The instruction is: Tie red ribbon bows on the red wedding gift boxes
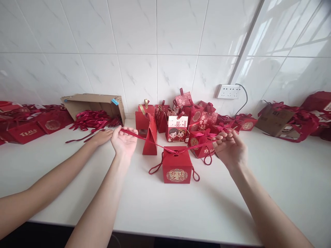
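A red gift box (177, 172) with a round gold emblem stands upright on the white counter, a cord loop hanging at each side. Over its top runs a red ribbon (155, 144), crossed or knotted at the middle and pulled taut both ways. My left hand (124, 142) is closed on one ribbon end, up and to the left of the box. At the right, my right hand (230, 148) pinches the other end with curled fingers. Behind the box stand a tall red triangular box (150, 139) and a white-topped box with two cartoon figures (177, 130).
Another person's hand (102, 137) reaches in from the left, beside my left hand, near loose ribbons. A cardboard box (93, 98) on its side spills red ribbons (90, 119). More red boxes (27, 131) lie left; a second cardboard box (275, 122) stands right. A power strip (229, 92) is on the tiled wall.
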`<state>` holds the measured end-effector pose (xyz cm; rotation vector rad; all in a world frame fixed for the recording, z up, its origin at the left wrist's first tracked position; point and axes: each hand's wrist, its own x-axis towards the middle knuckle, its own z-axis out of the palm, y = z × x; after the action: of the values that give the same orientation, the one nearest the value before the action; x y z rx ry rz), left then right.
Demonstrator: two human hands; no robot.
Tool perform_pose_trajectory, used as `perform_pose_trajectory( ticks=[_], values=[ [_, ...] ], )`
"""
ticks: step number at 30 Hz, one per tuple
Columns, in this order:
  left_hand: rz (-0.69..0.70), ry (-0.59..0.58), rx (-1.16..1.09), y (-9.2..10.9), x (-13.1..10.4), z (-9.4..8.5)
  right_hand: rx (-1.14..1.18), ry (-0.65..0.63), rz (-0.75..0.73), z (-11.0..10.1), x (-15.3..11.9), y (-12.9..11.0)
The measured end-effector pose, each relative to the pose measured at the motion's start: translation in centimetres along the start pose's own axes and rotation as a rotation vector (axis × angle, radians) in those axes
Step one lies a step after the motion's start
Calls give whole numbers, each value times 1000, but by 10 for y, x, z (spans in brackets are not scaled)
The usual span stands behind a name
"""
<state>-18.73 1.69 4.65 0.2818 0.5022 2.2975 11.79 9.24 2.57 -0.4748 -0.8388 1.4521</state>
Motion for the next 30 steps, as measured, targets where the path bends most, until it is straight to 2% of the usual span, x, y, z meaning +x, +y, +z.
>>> perform_pose_trajectory(
  ticks=[3, 5, 9, 13, 16, 19, 22, 25, 27, 30],
  values=[
    [-37, -2, -96, 1, 1, -2, 99, 80, 39, 1, -2, -2],
    [-51, 1, -111, -1, 1, -4, 117, 66, 25, 0, -2, -3],
    [-70, 10, -108, -6, 1, -6, -48, -81, -92, -2, -1, -1],
    [-85, 2, -77, -4, 0, -8, -211, -87, -117, -3, -1, -1],
    [-117, -69, -26, 2, 0, -11, -228, -129, -31, -7, -2, -5],
    [-129, -220, 42, 8, 1, -13, -196, -208, 32, -12, -1, -11],
    [-193, -402, 315, 2, -2, -11, -309, -290, 120, -9, -3, -10],
    [-183, -580, 801, -17, -13, -9, -595, -422, 288, 0, -8, 1],
    [-167, -705, 1073, -29, -21, -9, -809, -515, 337, 5, -13, 11],
    [-178, -831, 1284, -40, -29, -13, -1038, -644, 379, 8, -17, 22]
  ],
)
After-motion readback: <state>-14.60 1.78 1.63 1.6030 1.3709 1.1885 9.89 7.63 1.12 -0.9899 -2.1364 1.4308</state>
